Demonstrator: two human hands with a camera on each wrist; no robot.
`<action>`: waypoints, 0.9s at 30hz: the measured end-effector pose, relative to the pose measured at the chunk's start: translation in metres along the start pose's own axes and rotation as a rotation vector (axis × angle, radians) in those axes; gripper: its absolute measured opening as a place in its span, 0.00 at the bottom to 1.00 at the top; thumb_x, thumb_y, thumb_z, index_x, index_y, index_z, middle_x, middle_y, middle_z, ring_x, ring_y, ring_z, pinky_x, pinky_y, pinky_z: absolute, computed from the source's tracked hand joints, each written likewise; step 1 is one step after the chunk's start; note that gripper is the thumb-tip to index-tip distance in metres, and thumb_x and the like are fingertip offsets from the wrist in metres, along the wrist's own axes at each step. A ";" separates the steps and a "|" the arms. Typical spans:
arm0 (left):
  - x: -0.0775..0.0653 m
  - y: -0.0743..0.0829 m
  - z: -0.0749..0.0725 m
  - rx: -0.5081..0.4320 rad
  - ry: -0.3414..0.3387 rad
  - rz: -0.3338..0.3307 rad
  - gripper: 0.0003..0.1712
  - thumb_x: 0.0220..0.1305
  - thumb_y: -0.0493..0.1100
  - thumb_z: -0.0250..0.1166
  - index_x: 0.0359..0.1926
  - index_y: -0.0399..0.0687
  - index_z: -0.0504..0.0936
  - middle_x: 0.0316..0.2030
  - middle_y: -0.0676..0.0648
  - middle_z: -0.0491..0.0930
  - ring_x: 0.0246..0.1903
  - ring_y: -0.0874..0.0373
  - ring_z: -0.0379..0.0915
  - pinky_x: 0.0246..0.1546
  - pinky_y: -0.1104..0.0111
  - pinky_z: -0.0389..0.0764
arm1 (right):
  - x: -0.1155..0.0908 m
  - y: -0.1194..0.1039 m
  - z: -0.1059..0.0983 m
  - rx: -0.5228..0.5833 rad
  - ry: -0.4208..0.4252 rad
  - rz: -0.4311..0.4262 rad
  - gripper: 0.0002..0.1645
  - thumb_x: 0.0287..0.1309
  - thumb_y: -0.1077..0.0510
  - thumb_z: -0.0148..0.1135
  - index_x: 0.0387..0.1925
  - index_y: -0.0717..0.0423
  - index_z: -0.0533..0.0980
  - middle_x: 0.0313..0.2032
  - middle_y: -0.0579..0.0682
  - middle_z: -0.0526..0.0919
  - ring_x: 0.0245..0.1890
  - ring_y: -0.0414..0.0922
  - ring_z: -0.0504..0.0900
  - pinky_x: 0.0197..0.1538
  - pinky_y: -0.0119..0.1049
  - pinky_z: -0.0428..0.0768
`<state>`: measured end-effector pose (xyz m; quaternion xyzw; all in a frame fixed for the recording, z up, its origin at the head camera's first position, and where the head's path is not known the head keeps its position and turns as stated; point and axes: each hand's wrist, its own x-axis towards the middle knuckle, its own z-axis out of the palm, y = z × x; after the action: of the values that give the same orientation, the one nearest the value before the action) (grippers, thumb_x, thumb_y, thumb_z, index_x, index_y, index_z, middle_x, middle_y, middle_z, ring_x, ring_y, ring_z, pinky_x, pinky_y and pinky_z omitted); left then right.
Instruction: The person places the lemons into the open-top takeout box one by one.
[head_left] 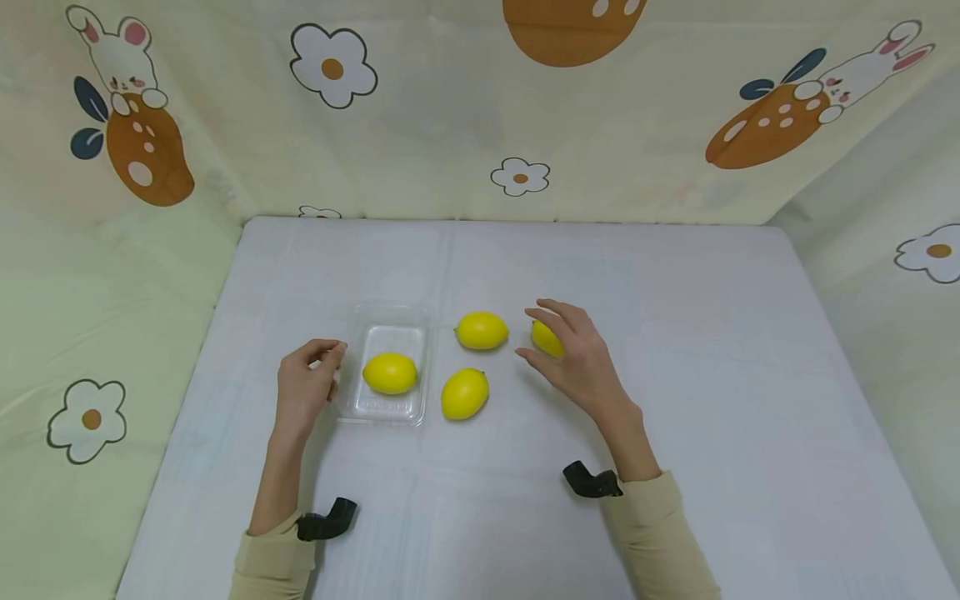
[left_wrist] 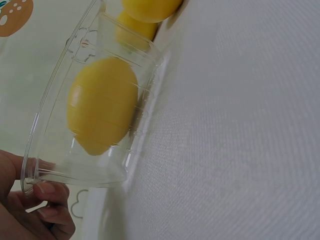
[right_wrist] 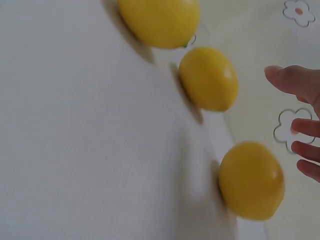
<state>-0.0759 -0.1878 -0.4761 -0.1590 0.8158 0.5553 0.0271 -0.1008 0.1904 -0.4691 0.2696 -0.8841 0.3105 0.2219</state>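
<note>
two beige sleeves (head_left: 660,533) lie nearest the head camera, each with one black wrist piece (head_left: 592,481). the left hand (head_left: 303,387) pinches the left rim of one clear plastic tray (head_left: 392,336) between thumb and fingers, while the right hand (head_left: 585,358) hangs over a lemon at the right with its thumb and fingers held well apart, gripping nothing. the tray is on the tabletop (head_left: 712,333), its long axis running away from the person. four yellow lemons are in view: one inside the tray, three outside it on the right. the lemon in the tray (head_left: 390,373) lies crosswise in the near half, its tip pointing left. the far lemon (head_left: 482,331) also lies left to right, nub to the left. the near lemon (head_left: 465,394) slants from lower left to upper right, nub at the upper right. the fourth lemon (head_left: 545,337) is partly hidden by the right hand; its nub faces upper left. behind hangs a pale cloth (head_left: 431,133) printed with two rabbits and several white flowers
</note>
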 end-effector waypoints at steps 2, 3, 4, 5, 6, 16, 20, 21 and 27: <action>0.000 0.000 0.000 -0.003 -0.001 -0.001 0.20 0.75 0.48 0.62 0.55 0.36 0.83 0.34 0.46 0.74 0.14 0.63 0.65 0.18 0.74 0.71 | -0.004 0.008 0.002 -0.005 -0.001 0.027 0.37 0.45 0.61 0.84 0.58 0.61 0.78 0.60 0.64 0.79 0.61 0.61 0.77 0.61 0.55 0.80; 0.000 0.000 0.000 -0.004 -0.001 0.000 0.20 0.75 0.48 0.62 0.55 0.36 0.83 0.34 0.46 0.74 0.14 0.63 0.65 0.17 0.74 0.71 | -0.006 0.011 0.003 -0.004 -0.003 0.043 0.37 0.45 0.61 0.84 0.59 0.61 0.78 0.61 0.64 0.78 0.62 0.61 0.76 0.62 0.56 0.80; 0.000 0.000 0.000 -0.005 -0.001 0.001 0.20 0.75 0.48 0.62 0.55 0.36 0.83 0.34 0.46 0.74 0.13 0.63 0.65 0.17 0.74 0.71 | -0.007 0.014 0.004 -0.002 -0.005 0.061 0.38 0.45 0.62 0.84 0.59 0.61 0.78 0.62 0.65 0.77 0.63 0.62 0.76 0.62 0.56 0.80; 0.000 0.000 0.000 -0.005 0.001 0.003 0.20 0.75 0.48 0.62 0.54 0.36 0.83 0.34 0.46 0.74 0.13 0.63 0.65 0.17 0.74 0.71 | -0.008 0.016 0.005 -0.004 -0.012 0.078 0.38 0.45 0.61 0.84 0.60 0.62 0.77 0.63 0.66 0.77 0.63 0.62 0.75 0.62 0.57 0.79; 0.000 0.000 0.000 -0.007 0.003 0.004 0.20 0.75 0.48 0.62 0.54 0.35 0.83 0.34 0.46 0.74 0.13 0.63 0.65 0.17 0.74 0.70 | -0.009 0.019 0.006 -0.003 -0.016 0.097 0.39 0.45 0.61 0.84 0.60 0.62 0.77 0.63 0.66 0.76 0.64 0.63 0.75 0.63 0.57 0.79; 0.001 -0.001 0.001 -0.010 0.004 0.017 0.19 0.75 0.47 0.62 0.54 0.34 0.83 0.33 0.46 0.74 0.13 0.63 0.64 0.15 0.74 0.69 | -0.020 0.034 0.014 -0.018 -0.095 0.249 0.42 0.50 0.61 0.81 0.66 0.59 0.72 0.67 0.65 0.72 0.66 0.63 0.72 0.66 0.59 0.75; 0.001 -0.001 0.002 -0.014 0.003 0.015 0.19 0.75 0.46 0.61 0.54 0.34 0.83 0.33 0.46 0.74 0.13 0.63 0.64 0.16 0.75 0.69 | -0.022 0.036 0.015 0.002 -0.112 0.276 0.40 0.53 0.61 0.79 0.67 0.59 0.73 0.66 0.64 0.73 0.65 0.63 0.73 0.67 0.59 0.75; 0.002 -0.001 0.002 -0.015 0.005 0.014 0.18 0.75 0.46 0.62 0.54 0.35 0.83 0.33 0.46 0.74 0.13 0.63 0.64 0.16 0.75 0.69 | -0.023 0.036 0.015 0.006 -0.115 0.281 0.39 0.53 0.61 0.78 0.67 0.59 0.73 0.66 0.63 0.73 0.65 0.63 0.73 0.67 0.59 0.75; 0.000 0.001 0.002 -0.008 0.018 0.012 0.18 0.75 0.45 0.62 0.54 0.34 0.83 0.32 0.48 0.74 0.13 0.63 0.64 0.16 0.75 0.69 | -0.025 0.037 0.017 0.018 -0.117 0.288 0.36 0.56 0.62 0.76 0.66 0.59 0.73 0.64 0.62 0.75 0.64 0.61 0.74 0.68 0.57 0.74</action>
<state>-0.0769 -0.1860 -0.4760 -0.1593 0.8147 0.5574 0.0160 -0.1089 0.2120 -0.5113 0.1597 -0.9223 0.3307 0.1206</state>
